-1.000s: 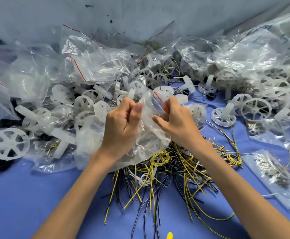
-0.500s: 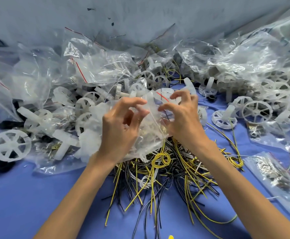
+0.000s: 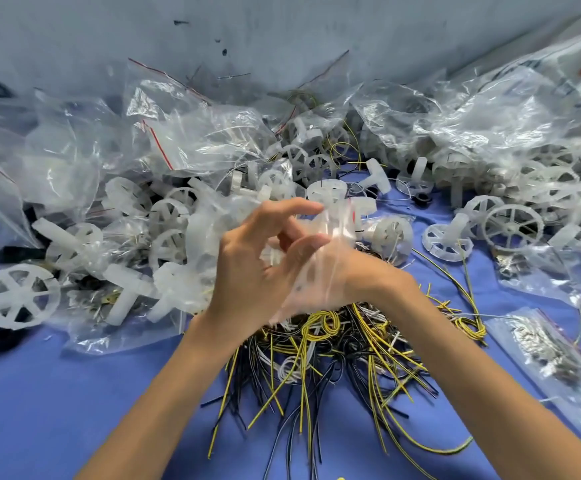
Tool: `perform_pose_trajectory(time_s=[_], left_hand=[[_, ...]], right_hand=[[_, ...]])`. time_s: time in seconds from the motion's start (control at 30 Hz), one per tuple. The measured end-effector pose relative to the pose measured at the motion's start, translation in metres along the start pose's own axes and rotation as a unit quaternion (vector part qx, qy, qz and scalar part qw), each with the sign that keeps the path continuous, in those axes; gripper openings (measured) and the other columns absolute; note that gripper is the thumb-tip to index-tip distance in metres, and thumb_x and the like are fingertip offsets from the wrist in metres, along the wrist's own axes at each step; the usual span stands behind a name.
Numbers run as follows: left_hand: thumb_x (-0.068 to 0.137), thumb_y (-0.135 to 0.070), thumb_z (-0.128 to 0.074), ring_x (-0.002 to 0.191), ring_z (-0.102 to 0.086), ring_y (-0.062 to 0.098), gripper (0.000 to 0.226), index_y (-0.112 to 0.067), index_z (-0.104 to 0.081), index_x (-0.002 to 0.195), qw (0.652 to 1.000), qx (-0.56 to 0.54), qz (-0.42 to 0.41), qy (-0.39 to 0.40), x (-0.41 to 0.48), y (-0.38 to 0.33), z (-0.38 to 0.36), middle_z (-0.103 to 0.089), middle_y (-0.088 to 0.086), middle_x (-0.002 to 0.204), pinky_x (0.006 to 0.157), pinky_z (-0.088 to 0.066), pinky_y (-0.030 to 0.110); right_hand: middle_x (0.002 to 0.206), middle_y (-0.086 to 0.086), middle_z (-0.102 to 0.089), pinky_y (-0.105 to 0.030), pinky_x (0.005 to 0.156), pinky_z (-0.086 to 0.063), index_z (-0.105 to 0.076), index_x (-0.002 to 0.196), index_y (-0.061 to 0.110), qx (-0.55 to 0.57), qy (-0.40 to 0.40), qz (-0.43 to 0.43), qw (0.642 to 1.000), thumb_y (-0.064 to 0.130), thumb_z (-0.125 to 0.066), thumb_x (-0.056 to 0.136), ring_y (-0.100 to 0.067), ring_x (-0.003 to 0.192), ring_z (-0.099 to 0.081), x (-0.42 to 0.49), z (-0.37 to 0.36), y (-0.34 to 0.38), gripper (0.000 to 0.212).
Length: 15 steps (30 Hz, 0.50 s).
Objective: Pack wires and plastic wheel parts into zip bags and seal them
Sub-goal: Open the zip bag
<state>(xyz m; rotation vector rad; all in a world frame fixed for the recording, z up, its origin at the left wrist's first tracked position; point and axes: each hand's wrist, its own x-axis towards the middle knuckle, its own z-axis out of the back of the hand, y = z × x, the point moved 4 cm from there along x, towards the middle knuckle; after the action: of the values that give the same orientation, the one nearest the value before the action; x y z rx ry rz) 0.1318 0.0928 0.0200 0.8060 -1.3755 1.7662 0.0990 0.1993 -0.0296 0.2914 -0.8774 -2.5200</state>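
Bag (image 3: 337, 223), clear and empty-looking, is held up over the wires (image 3: 320, 344) on the counter (image 3: 40, 393). It drapes over the right hand (image 3: 368, 278), whose fingers are hidden, so its grip is unclear. The left hand (image 3: 247, 268) has forefinger and thumb apart at the film; whether it pinches is blurred. This looks like opening the mouth, and next it needs spreading before wires go in. The long axis runs near to far, with the red zip strip (image 3: 354, 212) at the far end.
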Motion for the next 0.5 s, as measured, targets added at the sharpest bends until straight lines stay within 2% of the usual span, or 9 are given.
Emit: perform_pose_trajectory(time_s=[0.03, 0.07, 0.13, 0.2, 0.27, 0.3, 0.33, 0.43, 0.5], left_hand=[[0.086, -0.029, -0.058, 0.064, -0.056, -0.008, 0.027, -0.015, -0.053, 0.108, 0.999, -0.021, 0.025, -0.014, 0.001, 0.003, 0.003, -0.062, -0.011, 0.075, 0.06, -0.04, 0.002], [0.087, -0.034, -0.057, 0.069, -0.06, -0.005, 0.028, -0.017, -0.053, 0.109, 0.997, -0.047, 0.053, -0.019, 0.002, 0.006, 0.005, -0.063, -0.015, 0.079, 0.064, -0.045, 0.007], [0.088, -0.041, -0.057, 0.086, -0.064, 0.005, 0.031, -0.022, -0.051, 0.112, 0.993, -0.073, 0.086, 0.022, 0.002, 0.016, 0.006, -0.064, -0.016, 0.094, 0.077, -0.051, 0.022], [0.085, -0.043, -0.058, 0.101, -0.059, 0.001, 0.044, -0.017, -0.044, 0.119, 0.987, -0.059, 0.111, 0.099, -0.003, 0.026, 0.004, -0.059, -0.008, 0.113, 0.084, -0.05, 0.02], [0.082, -0.058, -0.053, 0.109, -0.054, -0.003, 0.061, -0.018, -0.04, 0.126, 0.975, -0.028, 0.131, 0.177, -0.012, 0.032, 0.0, -0.048, -0.006, 0.129, 0.084, -0.052, 0.017], [0.082, -0.065, -0.048, 0.115, -0.052, -0.001, 0.067, -0.02, -0.038, 0.13, 0.971, 0.009, 0.124, 0.203, -0.015, 0.034, -0.001, -0.043, -0.006, 0.136, 0.087, -0.053, 0.024], [0.082, -0.07, -0.042, 0.122, -0.048, 0.006, 0.074, -0.02, -0.035, 0.136, 0.967, 0.062, 0.108, 0.221, -0.018, 0.035, -0.002, -0.038, -0.005, 0.143, 0.095, -0.051, 0.035], [0.079, -0.081, -0.019, 0.137, -0.031, 0.013, 0.094, -0.016, -0.025, 0.147, 0.949, 0.165, 0.111, 0.246, -0.02, 0.043, 0.003, -0.022, -0.006, 0.153, 0.109, -0.03, 0.056], [0.077, -0.083, 0.0, 0.138, -0.029, 0.015, 0.098, -0.019, -0.026, 0.147, 0.938, 0.207, 0.137, 0.241, -0.018, 0.05, 0.012, -0.021, -0.004, 0.155, 0.111, -0.019, 0.062]], right_hand=[[0.135, -0.02, -0.046, -0.046, 0.109, -0.035, -0.03, 0.138, 0.017, -0.034, 0.032, -0.047, 0.998, 0.034, -0.061, 0.087, -0.032, 0.128, -0.042, 0.0, -0.005, -0.007, 0.062], [0.135, -0.017, -0.046, -0.051, 0.111, -0.029, -0.038, 0.136, 0.018, -0.091, 0.072, -0.068, 0.991, 0.036, -0.06, 0.089, -0.033, 0.129, -0.04, 0.003, -0.01, -0.009, 0.055], [0.117, -0.008, -0.056, -0.055, 0.104, -0.033, -0.051, 0.123, 0.018, -0.127, 0.103, -0.038, 0.986, 0.043, -0.061, 0.087, -0.028, 0.113, -0.049, 0.006, -0.016, -0.004, 0.045], [0.109, -0.006, -0.06, -0.05, 0.101, -0.04, -0.055, 0.119, 0.01, -0.054, 0.047, -0.007, 0.997, 0.028, -0.061, 0.09, -0.028, 0.106, -0.055, 0.008, -0.01, 0.004, 0.034], [0.088, 0.005, -0.062, -0.034, 0.092, -0.047, -0.062, 0.098, 0.007, -0.007, -0.045, 0.051, 0.998, 0.008, -0.065, 0.085, -0.014, 0.086, -0.063, 0.004, 0.003, 0.005, 0.013], [0.081, 0.009, -0.059, -0.03, 0.087, -0.048, -0.063, 0.091, 0.008, -0.002, -0.086, 0.076, 0.993, 0.006, -0.068, 0.082, -0.008, 0.077, -0.061, 0.001, 0.008, 0.006, 0.011], [0.081, 0.008, -0.059, -0.028, 0.082, -0.051, -0.064, 0.092, 0.004, 0.016, -0.11, 0.095, 0.989, 0.008, -0.071, 0.081, -0.007, 0.074, -0.061, -0.002, 0.012, 0.007, 0.014], [0.095, 0.01, -0.058, -0.011, 0.072, -0.05, -0.058, 0.116, -0.004, 0.091, -0.125, 0.135, 0.979, 0.029, -0.077, 0.074, 0.006, 0.077, -0.061, -0.007, 0.02, 0.01, 0.057], [0.109, 0.004, -0.059, -0.019, 0.073, -0.055, -0.046, 0.134, 0.004, 0.114, -0.094, 0.1, 0.984, 0.026, -0.081, 0.069, 0.003, 0.084, -0.064, -0.007, 0.022, 0.005, 0.077]])
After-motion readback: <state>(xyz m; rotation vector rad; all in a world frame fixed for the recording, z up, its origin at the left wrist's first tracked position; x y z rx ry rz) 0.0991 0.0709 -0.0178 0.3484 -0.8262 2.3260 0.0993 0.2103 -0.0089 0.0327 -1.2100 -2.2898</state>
